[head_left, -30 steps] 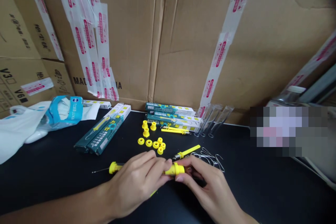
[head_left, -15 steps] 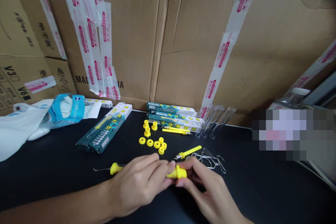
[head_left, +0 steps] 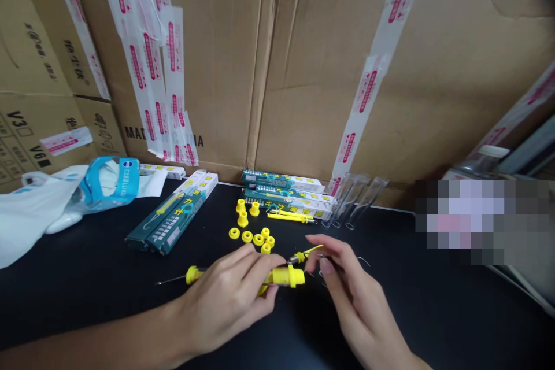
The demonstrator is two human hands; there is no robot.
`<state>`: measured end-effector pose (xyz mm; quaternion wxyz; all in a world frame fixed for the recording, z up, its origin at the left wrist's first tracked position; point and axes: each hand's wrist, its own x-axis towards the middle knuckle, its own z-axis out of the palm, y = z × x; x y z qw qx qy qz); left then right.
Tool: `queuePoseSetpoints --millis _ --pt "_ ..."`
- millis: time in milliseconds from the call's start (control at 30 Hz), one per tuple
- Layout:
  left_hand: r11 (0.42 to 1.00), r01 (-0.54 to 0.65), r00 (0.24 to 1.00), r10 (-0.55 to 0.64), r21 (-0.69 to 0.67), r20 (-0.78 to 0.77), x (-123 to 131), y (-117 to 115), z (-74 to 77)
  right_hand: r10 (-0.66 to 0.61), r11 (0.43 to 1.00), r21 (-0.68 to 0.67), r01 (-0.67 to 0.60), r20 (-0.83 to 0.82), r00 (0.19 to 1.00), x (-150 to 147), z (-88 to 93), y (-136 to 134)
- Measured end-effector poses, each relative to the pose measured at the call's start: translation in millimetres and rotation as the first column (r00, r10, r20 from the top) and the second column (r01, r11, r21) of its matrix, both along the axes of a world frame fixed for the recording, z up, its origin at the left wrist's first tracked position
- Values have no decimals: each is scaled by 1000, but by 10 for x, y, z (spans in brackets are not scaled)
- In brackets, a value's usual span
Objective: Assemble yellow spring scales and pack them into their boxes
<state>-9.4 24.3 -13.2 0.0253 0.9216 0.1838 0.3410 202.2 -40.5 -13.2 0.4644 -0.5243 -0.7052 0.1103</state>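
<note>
My left hand (head_left: 236,295) is closed around a spring scale (head_left: 284,276), a clear tube with yellow end pieces. A thin metal hook juts from its left end. The middle of the tube is hidden under my fingers. My right hand (head_left: 353,295) is just right of the scale's yellow end cap, apart from it, with thumb and forefinger spread. A fine wire shows near the forefinger's tip; whether it touches the finger I cannot tell. Behind that hand lie metal hooks (head_left: 364,261), mostly covered, and a yellow spring-scale core (head_left: 299,257).
Several yellow caps and rings (head_left: 247,236) lie mid-table. Green-and-white boxes (head_left: 173,214) stand left; more boxes (head_left: 286,196) sit against the cardboard wall (head_left: 217,69). Clear tubes (head_left: 366,202) lean there, beside yellow cores (head_left: 290,217). A blue tissue pack (head_left: 130,176) is at far left.
My right hand has come off the yellow end cap and moved slightly up and right, its fingers parting. My left hand still holds the spring scale in nearly the same place.
</note>
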Motion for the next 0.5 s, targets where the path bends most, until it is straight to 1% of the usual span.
queuePoseSetpoints --millis 67,167,267,500 --pt "1000 -4 1000 4 11 0 8 0 3 15 1000 19 -16 39 999 11 22 -8" --pt "998 -25 1000 25 58 11 14 -1 20 79 996 27 -83 127 989 3 31 -23" --pt "995 -37 999 37 97 9 11 2 34 138 988 49 -147 152 979 -13 9 -20" --pt "983 -74 996 82 167 -41 22 19 48 127 985 101 -142 140 982 -10 -7 15"
